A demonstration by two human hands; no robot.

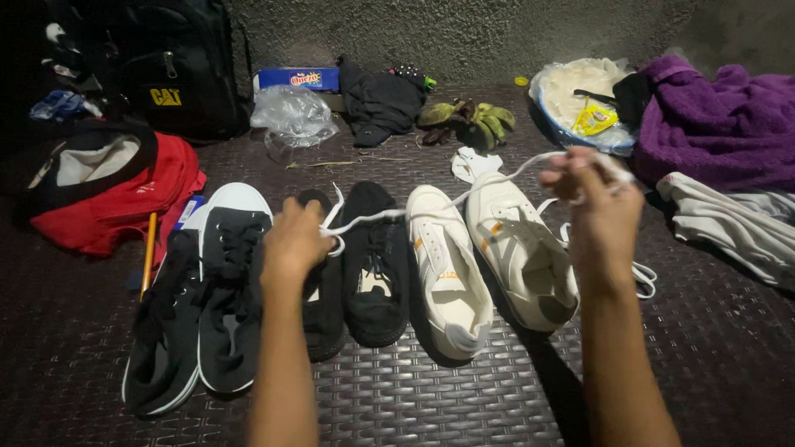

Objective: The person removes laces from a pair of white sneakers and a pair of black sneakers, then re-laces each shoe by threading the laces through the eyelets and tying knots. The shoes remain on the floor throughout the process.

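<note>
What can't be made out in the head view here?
- Left hand: its fingers curl away, so the grip on the white shoelace is hidden.
- Black slip-on shoe: partly covered by the left forearm.
- Right hand: how the lace wraps it is blurred.
- Black backpack: its top is cut off by the frame edge.
- Far-left items: too dark.

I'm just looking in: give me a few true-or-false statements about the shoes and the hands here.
1. Both hands hold one white shoelace stretched between them. True.
2. The left hand is over the white sneakers. False: it is over the black canvas shoes; the pair of white sneakers lies between the two hands.
3. The right hand is raised higher than the left in the view. True.
4. The shoes stand on a bare concrete floor. False: they lie on a dark woven mat.
5. A purple towel lies at the right. True.
</note>
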